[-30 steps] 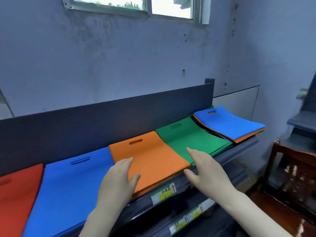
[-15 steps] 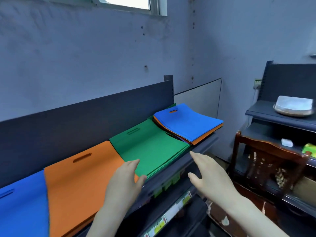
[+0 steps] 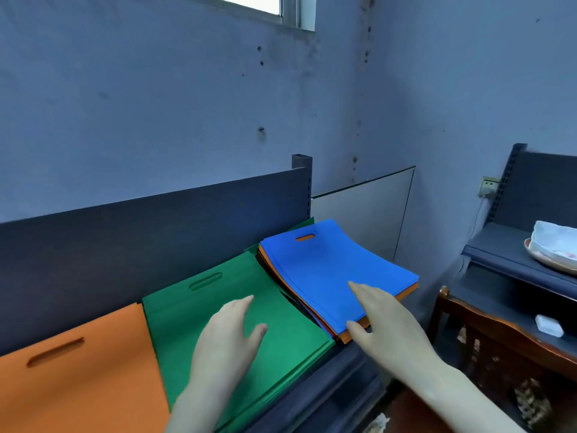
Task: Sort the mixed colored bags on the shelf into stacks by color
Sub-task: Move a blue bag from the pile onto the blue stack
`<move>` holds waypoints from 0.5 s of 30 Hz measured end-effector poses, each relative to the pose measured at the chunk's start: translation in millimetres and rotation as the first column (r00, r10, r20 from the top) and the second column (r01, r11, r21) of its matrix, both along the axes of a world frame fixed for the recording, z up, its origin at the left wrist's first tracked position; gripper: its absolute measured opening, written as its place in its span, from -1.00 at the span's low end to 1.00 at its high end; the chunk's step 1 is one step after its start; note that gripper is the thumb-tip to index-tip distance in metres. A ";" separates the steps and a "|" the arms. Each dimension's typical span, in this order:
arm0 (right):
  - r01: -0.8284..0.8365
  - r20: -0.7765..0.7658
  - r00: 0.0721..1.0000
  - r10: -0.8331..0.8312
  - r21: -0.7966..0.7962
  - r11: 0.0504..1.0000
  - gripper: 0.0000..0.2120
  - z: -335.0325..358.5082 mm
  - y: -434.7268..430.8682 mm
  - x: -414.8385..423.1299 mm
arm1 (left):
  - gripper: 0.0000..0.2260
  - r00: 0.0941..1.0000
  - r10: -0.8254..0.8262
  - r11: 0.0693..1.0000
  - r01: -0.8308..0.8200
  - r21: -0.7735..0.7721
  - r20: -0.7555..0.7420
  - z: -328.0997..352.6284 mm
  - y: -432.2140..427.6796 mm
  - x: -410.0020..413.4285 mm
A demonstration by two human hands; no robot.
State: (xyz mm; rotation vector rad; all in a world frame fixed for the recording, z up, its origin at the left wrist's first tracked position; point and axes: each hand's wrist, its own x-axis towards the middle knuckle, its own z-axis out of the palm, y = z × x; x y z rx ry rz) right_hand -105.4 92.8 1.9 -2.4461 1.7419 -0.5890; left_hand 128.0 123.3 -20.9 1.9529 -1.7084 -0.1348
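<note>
In the head view, a stack of flat green fabric bags (image 3: 290, 348) with slot handles lies on the dark grey metal shelf (image 3: 343, 385). Just right of it sits a skewed mixed pile topped by a blue bag (image 3: 327, 270). Thin orange edges show beneath and the other layers are hidden. To its left, an orange stack (image 3: 93, 370) is cut off by the frame. The left hand (image 3: 224, 348) hovers over the green stack, grip slack and fingers straight. The right hand (image 3: 387, 326), grip equally loose, is over the blue bag's near corner, and contact is unclear.

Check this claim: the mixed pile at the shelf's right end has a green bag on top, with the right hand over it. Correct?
Not quite. The head view shows the top bag is blue, not green; the right hand is over it, as stated.
</note>
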 end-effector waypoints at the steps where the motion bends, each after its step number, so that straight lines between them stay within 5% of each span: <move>1: -0.005 -0.004 1.000 0.005 0.002 1.000 -0.40 -1.4 -10.3 -1.0 | -0.49 1.000 0.005 1.000 -0.005 -0.007 0.004 0.5 -9.5 -0.6; 15: -0.101 -0.016 0.995 0.102 0.023 0.995 -0.39 -15.5 -125.2 -28.6 | -0.50 0.993 0.112 0.994 -0.113 0.009 0.025 -3.3 -84.7 -23.5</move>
